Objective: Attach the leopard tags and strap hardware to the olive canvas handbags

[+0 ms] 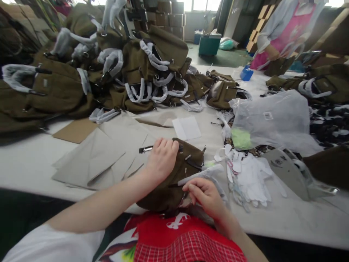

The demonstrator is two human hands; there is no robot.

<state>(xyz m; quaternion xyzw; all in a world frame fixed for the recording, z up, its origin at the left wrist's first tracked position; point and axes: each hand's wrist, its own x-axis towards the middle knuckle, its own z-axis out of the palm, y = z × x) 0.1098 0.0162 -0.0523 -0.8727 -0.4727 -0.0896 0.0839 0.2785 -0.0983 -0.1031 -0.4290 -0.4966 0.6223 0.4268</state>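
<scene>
a pale work table [289, 218] spreads across the whole view, and a great heap of olive-brown bags [62, 83], many with handles wrapped in white, fills its far left side. across the table at the far right stands a person in a pink apron [294, 32]. grey sheets [106, 153] lie overlapped on the left part of the table; on the right rests a translucent plastic bag [272, 116] with a barcode label.

smaller than the heap, one brown bag [169, 185] lies at the near edge, just in front of the wearer's red apron and under both hands. a pale-wrapped strap [201, 174] runs along its right side. a cluster of white tags [253, 174] lies to the right.

the left hand [163, 154] is clenched over the top of the brown bag, fingers curled around a slim dark piece [145, 149] with a shiny part that juts out to the left. the right hand [204, 193] is half curled at the lower right of the bag, thumb against forefinger; i cannot tell whether it grasps anything there. beyond the left hand is a square of white paper [187, 128].
</scene>
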